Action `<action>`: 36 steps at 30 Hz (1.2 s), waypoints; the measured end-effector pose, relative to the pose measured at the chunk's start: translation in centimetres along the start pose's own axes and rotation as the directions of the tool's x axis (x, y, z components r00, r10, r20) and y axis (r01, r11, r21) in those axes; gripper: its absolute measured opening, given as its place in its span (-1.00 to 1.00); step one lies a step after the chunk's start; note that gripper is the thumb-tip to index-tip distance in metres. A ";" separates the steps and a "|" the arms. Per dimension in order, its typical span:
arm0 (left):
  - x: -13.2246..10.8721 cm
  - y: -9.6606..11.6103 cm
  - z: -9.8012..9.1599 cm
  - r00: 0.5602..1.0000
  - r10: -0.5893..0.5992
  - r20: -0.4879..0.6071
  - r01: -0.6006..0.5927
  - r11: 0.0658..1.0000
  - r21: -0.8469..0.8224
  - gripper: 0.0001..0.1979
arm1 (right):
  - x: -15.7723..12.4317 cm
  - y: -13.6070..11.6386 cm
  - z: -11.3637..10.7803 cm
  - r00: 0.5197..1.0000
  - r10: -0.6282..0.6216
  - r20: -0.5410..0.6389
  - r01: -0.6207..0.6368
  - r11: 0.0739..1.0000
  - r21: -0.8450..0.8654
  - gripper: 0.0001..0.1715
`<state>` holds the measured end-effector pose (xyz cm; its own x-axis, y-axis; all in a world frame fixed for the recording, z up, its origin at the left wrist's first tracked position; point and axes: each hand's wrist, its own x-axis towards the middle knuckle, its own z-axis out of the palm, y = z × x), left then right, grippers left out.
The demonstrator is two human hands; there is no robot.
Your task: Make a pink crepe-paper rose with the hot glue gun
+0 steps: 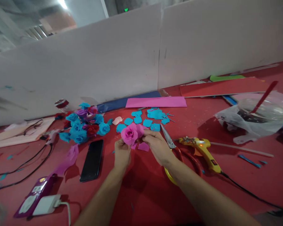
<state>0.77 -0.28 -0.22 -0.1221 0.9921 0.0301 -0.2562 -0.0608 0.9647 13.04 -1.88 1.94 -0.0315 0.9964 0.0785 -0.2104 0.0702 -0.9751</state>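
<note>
A pink paper rose (129,134) is held up over the red table, its curled petals facing me. My left hand (122,153) is closed around its underside, and the stem is hidden. With thumb and fingers pinched, my right hand (157,146) grips a pink paper petal (139,129) at the flower's right side; whether the petal is stuck on, I cannot tell. Loose pink pieces (143,147) lie just beneath. Behind the flower are several blue paper petals (147,122). Scissors (168,138) with red and yellow handles rest beside my right hand.
A yellow glue gun (202,146) with a lit light lies right of the scissors. Left are a black phone (91,160), a bunch of paper roses (79,128) and a white charger (46,204). A bagged plastic cup (254,114) stands far right. A white partition (103,59) closes the back.
</note>
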 end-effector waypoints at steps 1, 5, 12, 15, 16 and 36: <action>0.0 0.0 0.0 1.000 -0.014 0.014 0.014 1.000 0.025 -0.85 | 0.0 -0.1 0.0 0.999 0.000 0.047 -0.002 0.999 0.054 -0.79; -0.1 -0.4 0.1 1.000 -0.004 0.024 0.003 0.999 0.046 -0.85 | 0.3 0.3 0.1 0.997 0.007 0.079 -0.015 0.995 0.099 -0.80; -0.2 -0.3 0.3 1.000 -0.005 0.003 0.005 1.000 0.031 -0.84 | 0.4 0.5 -0.2 0.993 -0.120 0.021 0.122 0.978 -0.171 -0.78; -0.2 -0.3 0.3 1.000 -0.004 -0.003 0.004 1.000 0.011 -0.82 | 0.1 0.0 -0.3 0.979 -0.202 -0.026 0.184 0.934 -0.306 -0.74; -0.2 -0.4 0.3 1.000 -0.003 0.000 0.003 1.000 0.012 -0.83 | 0.0 -0.1 -0.3 0.975 -0.217 -0.037 0.195 0.928 -0.318 -0.75; 0.2 -0.9 -0.7 0.997 0.020 0.081 -0.018 0.999 -0.031 -0.94 | -0.2 -0.3 -0.3 0.919 -0.395 0.018 0.352 0.797 -0.491 -0.90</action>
<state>0.28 -0.09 -1.22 -0.0492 0.9963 0.0704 -0.2837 -0.0815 0.9554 13.36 -2.09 2.12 0.0370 0.8869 0.4606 0.3013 0.4295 -0.8513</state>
